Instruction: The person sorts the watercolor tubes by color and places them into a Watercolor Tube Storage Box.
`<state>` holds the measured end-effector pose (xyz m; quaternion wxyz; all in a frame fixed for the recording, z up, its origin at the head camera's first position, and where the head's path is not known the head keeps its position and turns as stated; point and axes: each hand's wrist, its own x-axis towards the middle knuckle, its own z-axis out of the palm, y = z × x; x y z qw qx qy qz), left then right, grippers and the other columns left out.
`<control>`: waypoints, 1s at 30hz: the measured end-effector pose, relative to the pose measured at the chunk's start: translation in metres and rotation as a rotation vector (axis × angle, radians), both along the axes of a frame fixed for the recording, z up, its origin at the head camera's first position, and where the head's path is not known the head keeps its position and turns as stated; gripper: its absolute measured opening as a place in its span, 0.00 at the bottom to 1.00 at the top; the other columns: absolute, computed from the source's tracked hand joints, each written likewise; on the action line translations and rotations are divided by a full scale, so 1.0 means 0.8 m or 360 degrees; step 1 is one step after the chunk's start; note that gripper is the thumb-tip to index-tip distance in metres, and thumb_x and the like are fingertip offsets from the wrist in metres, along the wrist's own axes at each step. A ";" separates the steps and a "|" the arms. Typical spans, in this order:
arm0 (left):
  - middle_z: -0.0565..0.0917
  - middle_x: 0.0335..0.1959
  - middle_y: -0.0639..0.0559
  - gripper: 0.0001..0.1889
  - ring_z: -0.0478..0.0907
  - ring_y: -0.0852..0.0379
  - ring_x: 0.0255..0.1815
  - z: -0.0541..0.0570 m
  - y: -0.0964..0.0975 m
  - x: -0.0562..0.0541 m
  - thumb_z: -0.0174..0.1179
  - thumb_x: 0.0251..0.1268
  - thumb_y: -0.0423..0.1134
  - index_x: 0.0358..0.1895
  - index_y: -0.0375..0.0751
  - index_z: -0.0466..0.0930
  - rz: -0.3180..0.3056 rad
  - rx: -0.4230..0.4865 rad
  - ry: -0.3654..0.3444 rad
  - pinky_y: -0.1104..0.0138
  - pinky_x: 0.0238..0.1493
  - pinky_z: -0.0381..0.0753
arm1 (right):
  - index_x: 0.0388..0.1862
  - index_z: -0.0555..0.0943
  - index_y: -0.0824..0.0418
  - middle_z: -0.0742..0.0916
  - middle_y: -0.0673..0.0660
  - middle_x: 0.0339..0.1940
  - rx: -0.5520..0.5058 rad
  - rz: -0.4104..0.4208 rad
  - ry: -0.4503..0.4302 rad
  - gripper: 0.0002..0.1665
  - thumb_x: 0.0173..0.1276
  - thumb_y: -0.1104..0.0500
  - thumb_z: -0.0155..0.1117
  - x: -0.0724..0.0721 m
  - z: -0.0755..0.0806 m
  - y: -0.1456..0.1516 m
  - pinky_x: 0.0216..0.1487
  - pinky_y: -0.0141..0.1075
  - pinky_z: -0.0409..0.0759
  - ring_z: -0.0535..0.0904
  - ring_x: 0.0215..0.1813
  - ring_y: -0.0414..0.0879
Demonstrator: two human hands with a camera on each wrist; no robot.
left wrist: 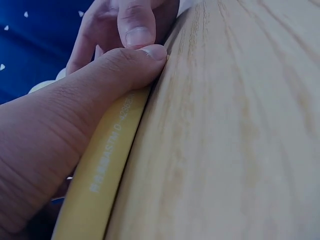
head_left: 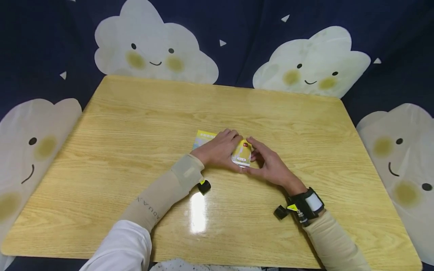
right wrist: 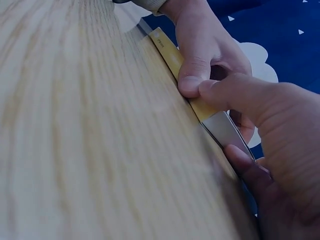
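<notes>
A flat yellow box with a pale printed pattern and a small red mark lies on the table, partly covered by both hands. My left hand spans its middle and grips it, thumb along the near side. At the right end, my right hand holds the box between thumb and fingers, its thumb tip meeting the left thumb. White lettering runs along the yellow side in the left wrist view. From the right wrist view, a grey end piece shows beyond the yellow part, beside my right fingers.
The wooden table spreads out around the hands. Behind it hangs a dark blue cloth with smiling white clouds. A black wrist camera sits by the right wrist, and another camera by the left.
</notes>
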<state>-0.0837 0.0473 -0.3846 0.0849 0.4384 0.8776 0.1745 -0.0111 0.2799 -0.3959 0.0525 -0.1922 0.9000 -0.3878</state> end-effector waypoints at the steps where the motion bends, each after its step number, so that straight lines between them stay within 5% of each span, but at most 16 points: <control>1: 0.71 0.66 0.50 0.56 0.65 0.54 0.63 0.000 0.000 0.000 0.64 0.50 0.79 0.74 0.41 0.66 -0.0002 -0.0002 -0.0009 0.62 0.69 0.68 | 0.84 0.59 0.54 0.84 0.58 0.57 -0.0007 -0.0004 0.0004 0.58 0.60 0.56 0.81 0.000 0.000 0.000 0.54 0.30 0.81 0.83 0.51 0.46; 8: 0.67 0.74 0.47 0.60 0.63 0.50 0.72 0.008 -0.013 -0.003 0.66 0.52 0.77 0.80 0.39 0.60 -0.0025 -0.0055 -0.0150 0.55 0.78 0.63 | 0.82 0.63 0.56 0.80 0.60 0.69 -0.0035 0.0026 0.0040 0.54 0.60 0.59 0.81 -0.001 -0.005 0.000 0.54 0.27 0.81 0.83 0.52 0.44; 14: 0.61 0.81 0.48 0.61 0.57 0.47 0.81 0.011 -0.031 -0.016 0.67 0.52 0.76 0.84 0.45 0.53 0.0037 -0.0052 -0.0309 0.50 0.81 0.62 | 0.79 0.68 0.57 0.86 0.60 0.60 -0.0012 0.0007 -0.0003 0.46 0.64 0.60 0.77 -0.003 0.000 0.002 0.53 0.30 0.83 0.85 0.53 0.47; 30: 0.58 0.83 0.47 0.60 0.53 0.45 0.84 0.009 -0.035 -0.020 0.65 0.55 0.76 0.84 0.45 0.51 0.0018 -0.0066 -0.0310 0.49 0.83 0.58 | 0.78 0.69 0.57 0.87 0.60 0.55 -0.0011 -0.0020 0.0021 0.44 0.65 0.59 0.76 -0.002 -0.001 0.001 0.52 0.29 0.83 0.86 0.51 0.47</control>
